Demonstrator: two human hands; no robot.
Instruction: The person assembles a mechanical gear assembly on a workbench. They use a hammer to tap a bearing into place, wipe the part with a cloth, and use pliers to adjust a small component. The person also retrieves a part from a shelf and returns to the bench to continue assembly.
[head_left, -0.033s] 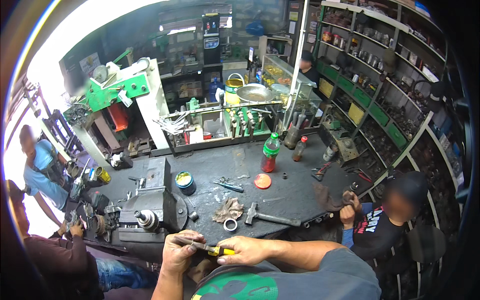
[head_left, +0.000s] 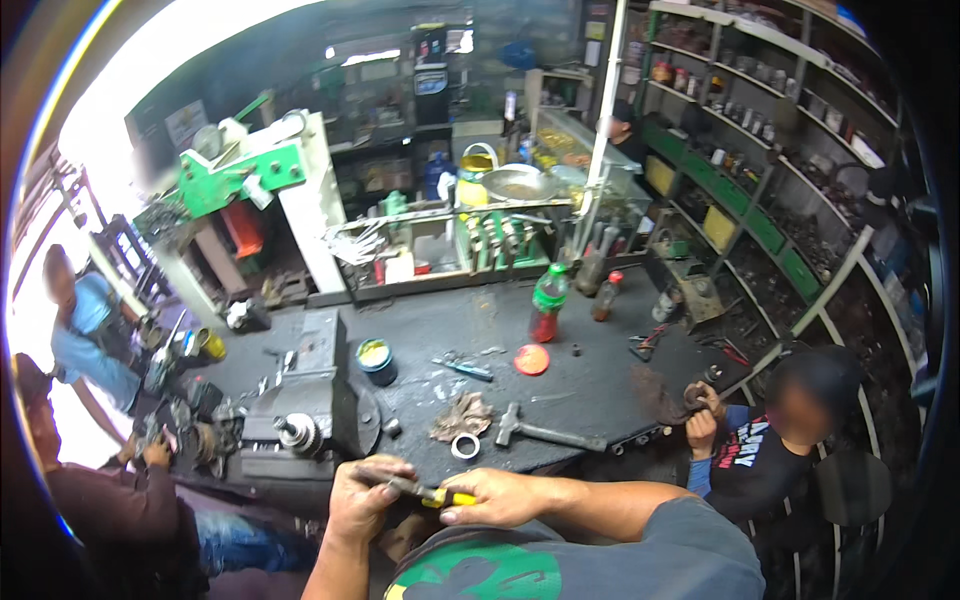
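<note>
Yellow-handled tool (head_left: 436, 497), probably pliers: held by you, near side of the counter (head_left: 610, 370). Left hand (head_left: 362, 498): clamped on its dark metal end (head_left: 402, 485). Right hand (head_left: 503, 494): clamped on its yellow grip (head_left: 463, 499). Step in hand, judged: two-handed work with the tool. Next move: likely calls for your steady hold at both ends.

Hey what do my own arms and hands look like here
Your forearms are bare. The left hand and right hand are gloveless, with dark smudges on the left. The right sleeve is short and dark grey; the left is out of view.
</note>
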